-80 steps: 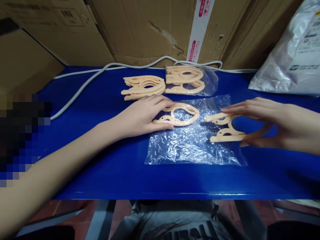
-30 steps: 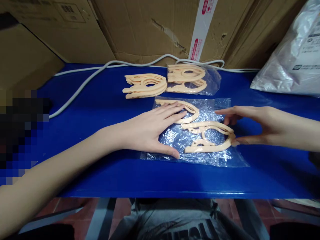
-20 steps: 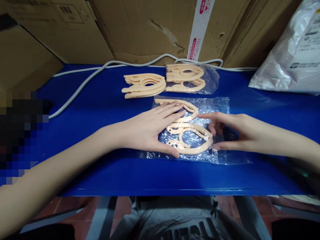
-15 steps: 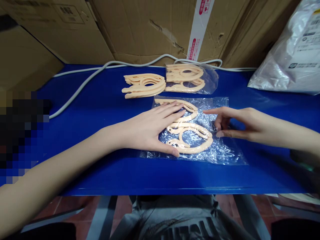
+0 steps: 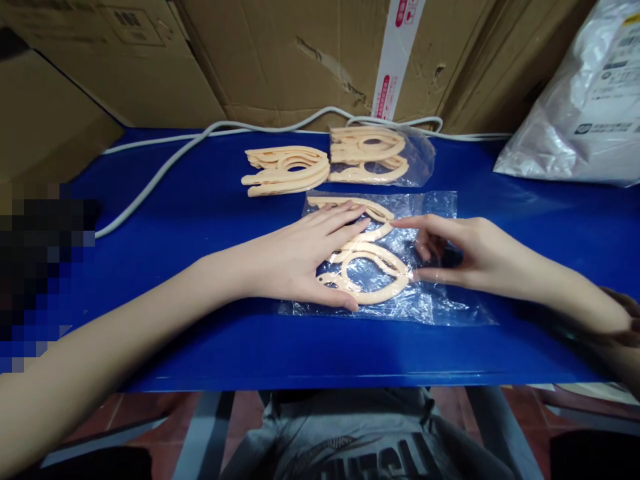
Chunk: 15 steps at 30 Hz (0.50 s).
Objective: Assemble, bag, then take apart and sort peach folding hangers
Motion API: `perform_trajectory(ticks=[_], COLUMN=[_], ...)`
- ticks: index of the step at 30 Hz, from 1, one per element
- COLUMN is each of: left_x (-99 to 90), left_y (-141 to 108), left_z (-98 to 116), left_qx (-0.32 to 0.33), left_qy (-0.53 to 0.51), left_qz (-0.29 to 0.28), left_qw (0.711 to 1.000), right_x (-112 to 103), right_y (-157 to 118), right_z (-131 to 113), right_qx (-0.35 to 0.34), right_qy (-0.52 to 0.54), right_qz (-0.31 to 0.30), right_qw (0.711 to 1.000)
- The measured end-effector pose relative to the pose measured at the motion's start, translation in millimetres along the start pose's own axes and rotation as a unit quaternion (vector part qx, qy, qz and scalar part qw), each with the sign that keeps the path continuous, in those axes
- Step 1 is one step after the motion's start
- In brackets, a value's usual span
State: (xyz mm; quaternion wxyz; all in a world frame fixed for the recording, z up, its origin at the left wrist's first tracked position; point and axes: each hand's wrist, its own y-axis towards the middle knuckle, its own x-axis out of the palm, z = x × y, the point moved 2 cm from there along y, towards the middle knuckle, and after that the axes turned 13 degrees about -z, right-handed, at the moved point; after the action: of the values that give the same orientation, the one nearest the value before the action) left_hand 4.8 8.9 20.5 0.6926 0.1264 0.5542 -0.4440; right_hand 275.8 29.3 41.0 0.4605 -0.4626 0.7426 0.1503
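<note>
The clear bag (image 5: 440,308) is thin, crinkly and shiny. It lies flat on the smooth, blue tabletop (image 5: 240,353). Two cream hangers lie in the area of the bag, and they look hard and smooth. The far hanger (image 5: 377,208) has a curved, pointy end. The near hanger (image 5: 393,292) has a round hole in its middle, and shiny plastic shows over parts of it.

The left hand (image 5: 303,257) is flat, palm down, on the bag and the hangers. Its long fingers are close together, but the thumb is wide apart from them. The right hand (image 5: 467,253) comes in sideways from the other side. Its pointing finger is out straight by the tip of the far hanger. Its thumb is by the tip of the near hanger. These two fingers are apart, and the others are curled in.

Behind are a loose cream stack (image 5: 287,172) and a wrapped cream stack (image 5: 370,157), side by side. A bendy white cord (image 5: 160,175) runs by the brown cardboard (image 5: 280,73). A puffy, silvery bag (image 5: 560,133) sits at the right.
</note>
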Motion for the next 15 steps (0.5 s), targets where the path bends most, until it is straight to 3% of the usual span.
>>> perform_trajectory(ticks=[12, 15], left_x=[3.8, -1.4], left_y=[-0.1, -2.5], left_z=[-0.4, -4.3], left_qx=[0.016, 0.040], left_qy=[0.008, -0.024], left_qz=[0.025, 0.069], left_qw=[1.000, 0.996], right_x=[6.5, 3.7], right_y=[4.1, 2.6], right_z=[-5.3, -4.6], right_qx=[-0.029, -0.021], right_qy=[-0.090, -0.084], right_qz=[0.033, 0.027], right_qw=[0.995, 0.996])
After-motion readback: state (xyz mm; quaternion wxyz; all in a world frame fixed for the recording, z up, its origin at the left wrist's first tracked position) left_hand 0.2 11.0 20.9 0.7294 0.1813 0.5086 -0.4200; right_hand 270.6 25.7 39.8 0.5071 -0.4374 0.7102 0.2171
